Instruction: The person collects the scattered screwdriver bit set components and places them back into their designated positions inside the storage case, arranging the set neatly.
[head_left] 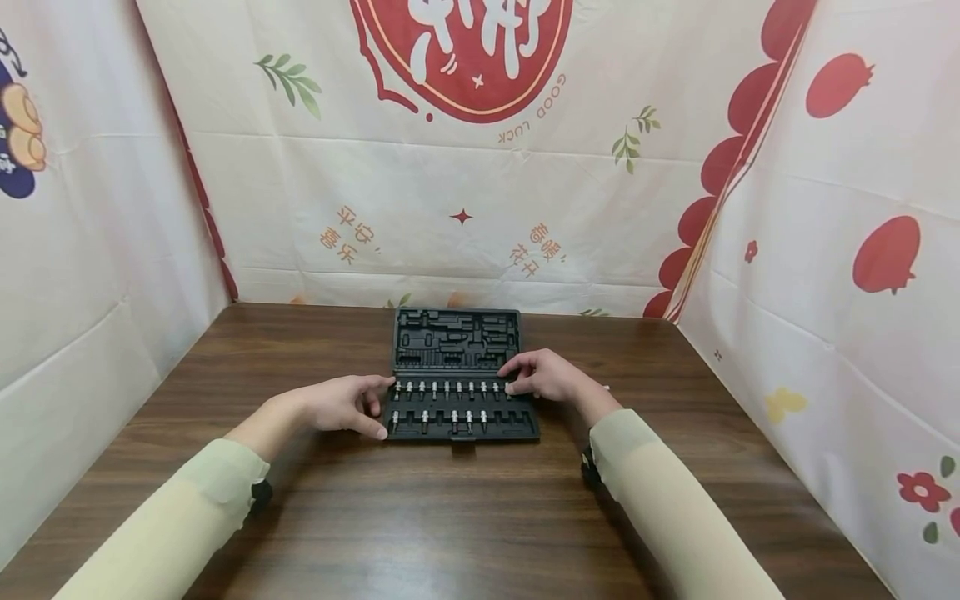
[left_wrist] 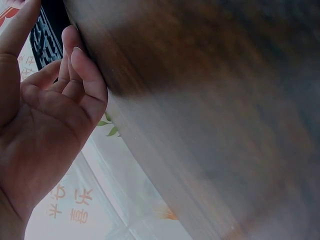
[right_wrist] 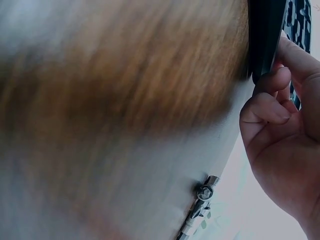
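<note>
A black tool case (head_left: pixel 457 434) lies open on the table, its lid laid back. Silver bit sockets (head_left: pixel 447 388) fill much of the tray's back row, with several more in the front row. My left hand (head_left: pixel 337 403) rests at the case's left edge, thumb at the front corner and index finger near the hinge. My right hand (head_left: pixel 551 377) reaches over the right edge. Its thumb touches the last bit socket in the back row; the index fingertip lies near the hinge, with a gap between them. Both wrist views show the other fingers bent beside the case.
A shiny metal tool piece (right_wrist: pixel 200 202) lies on the brown wooden table (head_left: pixel 450 533) to the right of the case, mostly hidden by my right wrist in the head view. Printed cloth walls (head_left: pixel 450 167) enclose the table's back and sides.
</note>
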